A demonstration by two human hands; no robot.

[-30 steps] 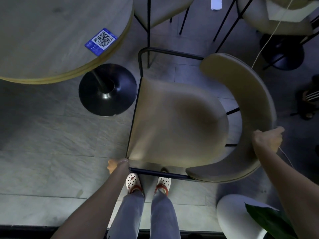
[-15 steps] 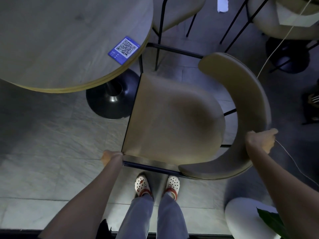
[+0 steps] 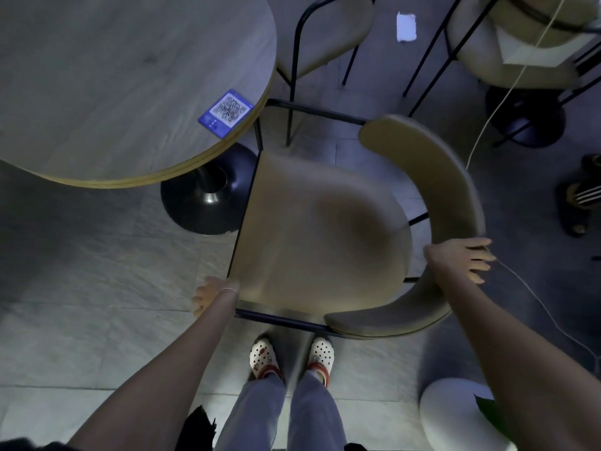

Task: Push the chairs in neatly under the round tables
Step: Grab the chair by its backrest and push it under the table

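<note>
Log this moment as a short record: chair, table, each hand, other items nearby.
chair: tan seat, curved backrest, black frame; front corner at the table edge, seat not yet under it
round table: wooden top, black pedestal base
sticker: blue QR code, near the table rim
left hand: at the seat's near left corner
right hand: on the backrest, fingers spread
second chair: beyond the table

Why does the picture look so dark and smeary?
Head view: dim, bluish light; motion blur smears the right hand, the chair seat and the QR sticker; the wide lens bends the round table edge; the corners fall darker.
</note>
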